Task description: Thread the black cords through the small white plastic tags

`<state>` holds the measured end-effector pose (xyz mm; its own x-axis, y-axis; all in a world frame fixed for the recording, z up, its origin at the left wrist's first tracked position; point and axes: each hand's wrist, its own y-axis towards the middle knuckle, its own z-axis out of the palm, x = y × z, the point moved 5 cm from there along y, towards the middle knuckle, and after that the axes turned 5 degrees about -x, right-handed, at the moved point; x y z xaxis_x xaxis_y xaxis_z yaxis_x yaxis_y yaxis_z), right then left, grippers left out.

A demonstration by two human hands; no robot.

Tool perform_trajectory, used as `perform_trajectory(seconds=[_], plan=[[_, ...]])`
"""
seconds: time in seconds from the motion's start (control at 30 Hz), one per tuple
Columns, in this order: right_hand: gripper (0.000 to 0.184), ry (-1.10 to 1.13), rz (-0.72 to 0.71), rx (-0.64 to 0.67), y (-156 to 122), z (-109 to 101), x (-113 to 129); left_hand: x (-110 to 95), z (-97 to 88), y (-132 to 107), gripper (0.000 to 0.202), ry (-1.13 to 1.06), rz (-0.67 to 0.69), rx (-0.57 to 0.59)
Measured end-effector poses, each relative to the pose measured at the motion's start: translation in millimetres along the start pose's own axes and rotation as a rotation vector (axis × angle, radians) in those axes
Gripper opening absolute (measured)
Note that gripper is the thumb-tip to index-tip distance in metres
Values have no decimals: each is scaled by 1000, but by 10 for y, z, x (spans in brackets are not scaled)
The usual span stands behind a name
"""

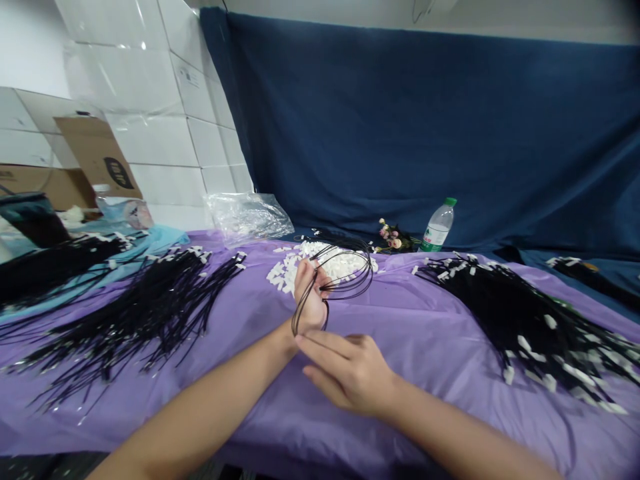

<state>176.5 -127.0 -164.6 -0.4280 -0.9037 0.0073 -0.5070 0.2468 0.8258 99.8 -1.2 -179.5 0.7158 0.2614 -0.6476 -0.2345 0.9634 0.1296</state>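
My left hand [311,297] is raised at the middle of the table, palm turned up and fingers curled around several thin black cords [367,280]. The cords bow out in wide loops to the right of that hand and also hang down past its wrist. My right hand [353,373] lies just below, its forefinger stretched to the bottom of the loops by my left wrist. Its thumb stands apart from the forefinger, and nothing shows between them. Behind my left hand is a pile of small white pieces [285,273], partly hidden by the hand and cords.
Bundles of black cords with white ends lie at the left [135,307] and right [520,313] on the purple cloth [260,393]. Behind stand a green-capped bottle [439,228], small flowers [393,237], a clear plastic bag [250,217] and a blue curtain [425,127].
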Motion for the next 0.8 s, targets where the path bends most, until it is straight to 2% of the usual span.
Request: perform_trajectory(seconds=[0.1, 0.2, 0.3, 0.4, 0.6, 0.8], plan=[[25, 24, 100, -220, 21, -241, -236, 15, -33, 12, 38, -8, -37, -45], [20, 21, 350, -493, -37, -475, -590, 24, -46, 21, 35, -4, -70, -60], [16, 41, 624, -634, -144, -563, -895, 15, -29, 18, 35, -12, -71, -33], [14, 102, 768, -615, -202, -526, -1024, 9, -22, 10, 34, 18, -73, -27], [18, 181, 858, -536, -213, -429, -997, 1, -10, -9, 33, 65, -82, -40], [15, 193, 821, -530, -198, -424, -993, -1, -10, -12, 34, 59, -62, -29]])
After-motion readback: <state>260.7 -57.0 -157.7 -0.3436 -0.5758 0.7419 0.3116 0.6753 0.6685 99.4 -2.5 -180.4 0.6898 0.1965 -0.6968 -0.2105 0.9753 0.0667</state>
